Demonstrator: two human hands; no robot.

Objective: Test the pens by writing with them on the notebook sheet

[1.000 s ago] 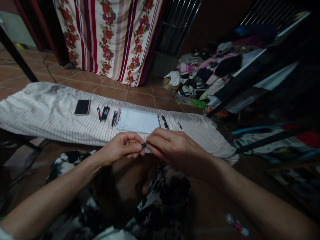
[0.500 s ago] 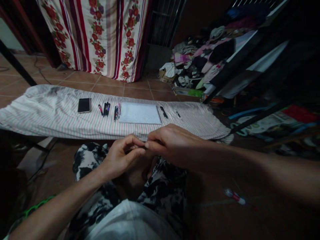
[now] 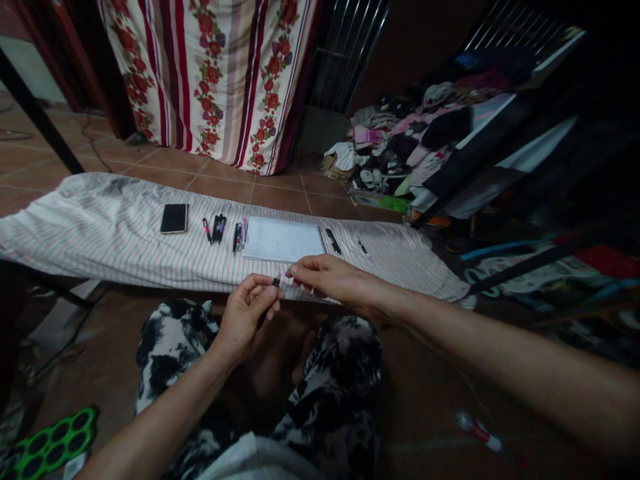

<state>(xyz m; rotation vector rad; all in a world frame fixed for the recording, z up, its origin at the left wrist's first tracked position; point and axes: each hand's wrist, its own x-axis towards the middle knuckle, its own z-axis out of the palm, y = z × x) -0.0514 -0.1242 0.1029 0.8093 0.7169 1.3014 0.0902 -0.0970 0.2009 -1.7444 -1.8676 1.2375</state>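
Observation:
Between the thumb and fingers of my left hand (image 3: 247,310) is a short, dark pen-like piece (image 3: 276,283), most of it hidden by the fingers. Close to its upper end is my right hand (image 3: 325,275), with thumb and fingertips pinched together; what they hold, if anything, is too small to make out. Both hands are above my lap at the bench's near edge. Just beyond them lies a spiral notebook (image 3: 283,239). Several pens (image 3: 219,229) lie to its left, and a black pen (image 3: 333,241) and small dark pieces (image 3: 363,247) to its right.
A striped cloth (image 3: 125,260) covers the low bench. A phone (image 3: 175,219) lies on its left part. Behind hangs a flowered curtain (image 3: 240,80), with piled clothes (image 3: 400,143) at right. On the floor are a green holder (image 3: 55,443) and a clear-and-red bottle-like thing (image 3: 477,430).
My hands have moved apart at the fingertips, and the dark piece now shows in my left hand. The right hand has lifted slightly away. The camera view has shifted a little.

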